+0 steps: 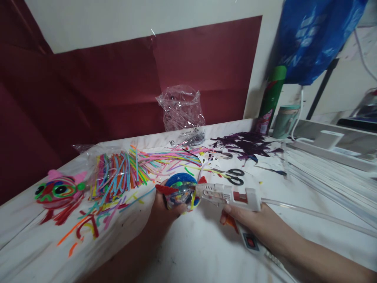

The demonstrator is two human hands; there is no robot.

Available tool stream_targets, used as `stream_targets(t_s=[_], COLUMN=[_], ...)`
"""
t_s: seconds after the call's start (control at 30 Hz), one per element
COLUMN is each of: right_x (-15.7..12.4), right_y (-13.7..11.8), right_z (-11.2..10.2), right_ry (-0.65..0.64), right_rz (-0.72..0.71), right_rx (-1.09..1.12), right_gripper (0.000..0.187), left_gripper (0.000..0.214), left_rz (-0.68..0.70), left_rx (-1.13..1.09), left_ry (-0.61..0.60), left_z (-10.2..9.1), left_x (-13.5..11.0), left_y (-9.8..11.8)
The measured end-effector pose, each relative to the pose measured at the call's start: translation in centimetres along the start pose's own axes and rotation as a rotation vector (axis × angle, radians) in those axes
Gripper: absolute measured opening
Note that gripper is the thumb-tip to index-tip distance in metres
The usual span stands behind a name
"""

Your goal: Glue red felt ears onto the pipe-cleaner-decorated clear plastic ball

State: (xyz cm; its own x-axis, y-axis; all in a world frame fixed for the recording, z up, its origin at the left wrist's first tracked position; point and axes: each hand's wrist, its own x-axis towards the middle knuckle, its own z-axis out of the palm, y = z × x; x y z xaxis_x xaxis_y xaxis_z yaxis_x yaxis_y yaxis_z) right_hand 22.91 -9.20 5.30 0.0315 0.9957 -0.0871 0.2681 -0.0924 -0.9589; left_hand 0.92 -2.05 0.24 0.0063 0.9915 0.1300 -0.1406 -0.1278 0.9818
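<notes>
My left hand (169, 210) is wrapped round a rounded craft figure (180, 188) with a blue top, red side pieces and bits of several colours. In my right hand (247, 216) is a white hot glue gun (218, 192) with an orange trigger and a long clear glue stick (309, 217) sticking out of its back. The gun's nozzle points left and meets, or nearly meets, the figure's right side; I cannot tell if it touches. My left palm hides the figure's underside.
A finished-looking pipe-cleaner figure (60, 192) stands at the left. Pipe cleaners (118, 173) lie behind, partly in clear plastic. Black-handled scissors (235, 176), purple strands (244, 143) and a clear bag (182, 108) are farther back. Glue sticks (332, 173), a green can (272, 98) and a cup (285, 121) stand right.
</notes>
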Motion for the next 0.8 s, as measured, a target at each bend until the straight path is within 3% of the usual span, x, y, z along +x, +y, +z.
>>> stream_targets(t_s=[0.53, 0.8], right_x=[-0.39, -0.35], right_y=[-0.54, -0.48], right_z=[-0.01, -0.03], right_ry=[0.032, 0.089], right_rz=[-0.009, 0.000], right_rx=[-0.015, -0.018], right_gripper=[0.038, 0.035], left_gripper=[0.082, 0.086], left_rz=[0.009, -0.015], left_rx=[-0.002, 0.023], left_ry=[0.042, 0.005], left_z=[-0.12, -0.20], left_x=[0.18, 0.24], left_y=[-0.39, -0.13])
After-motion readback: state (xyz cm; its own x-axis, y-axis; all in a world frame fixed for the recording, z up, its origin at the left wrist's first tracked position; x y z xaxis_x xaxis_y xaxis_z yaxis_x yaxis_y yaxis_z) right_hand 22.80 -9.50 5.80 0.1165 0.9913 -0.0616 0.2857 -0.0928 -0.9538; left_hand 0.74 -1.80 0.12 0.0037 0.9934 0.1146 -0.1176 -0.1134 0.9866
